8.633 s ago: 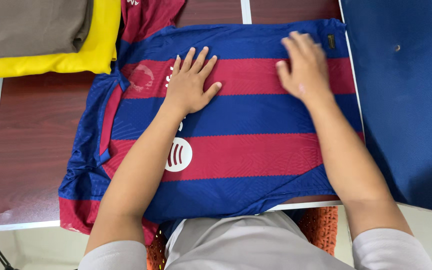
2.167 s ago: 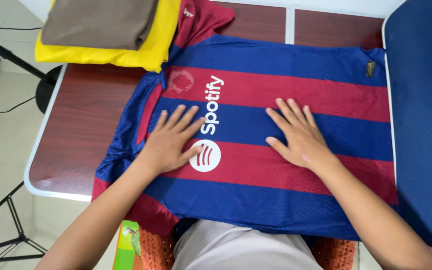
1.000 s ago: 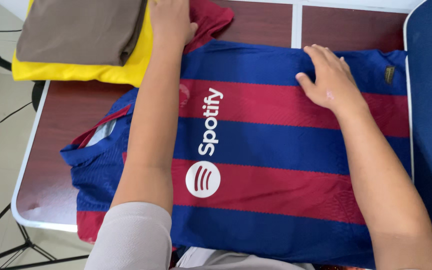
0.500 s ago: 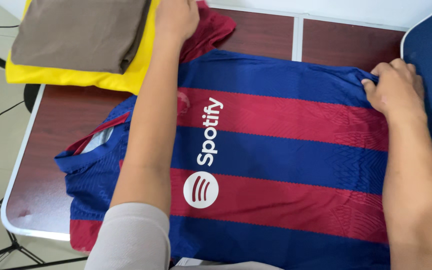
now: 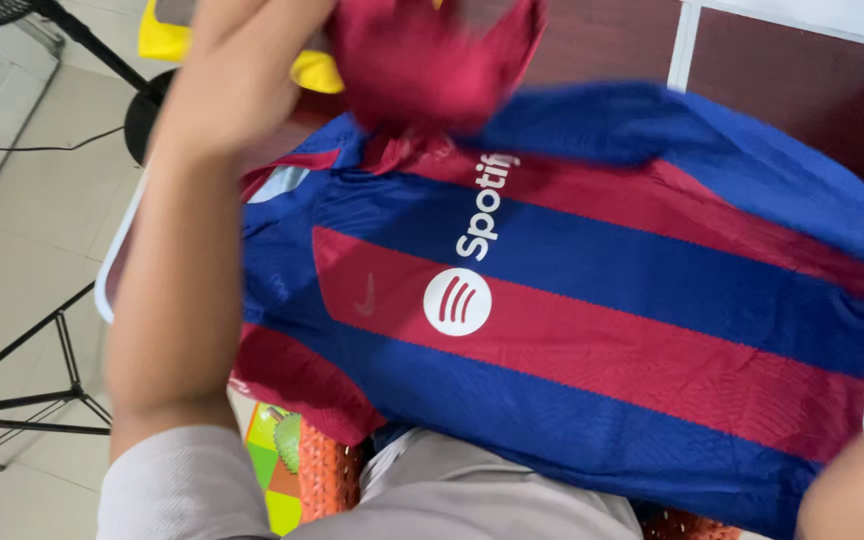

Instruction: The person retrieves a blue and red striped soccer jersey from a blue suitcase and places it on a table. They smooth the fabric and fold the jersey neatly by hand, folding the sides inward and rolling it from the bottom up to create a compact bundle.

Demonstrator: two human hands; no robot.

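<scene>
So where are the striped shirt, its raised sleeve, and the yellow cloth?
striped shirt (image 5: 592, 330): head view, on a red stripe across the chest.
raised sleeve (image 5: 422, 60): head view, middle of the dark red fabric.
yellow cloth (image 5: 314, 72): head view, its visible corner beside the sleeve.

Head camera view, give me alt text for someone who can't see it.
The person's left hand lifts the far maroon sleeve of a blue-and-maroon striped football jersey off a dark wooden table. The right hand is out of frame; only that forearm shows.
</scene>
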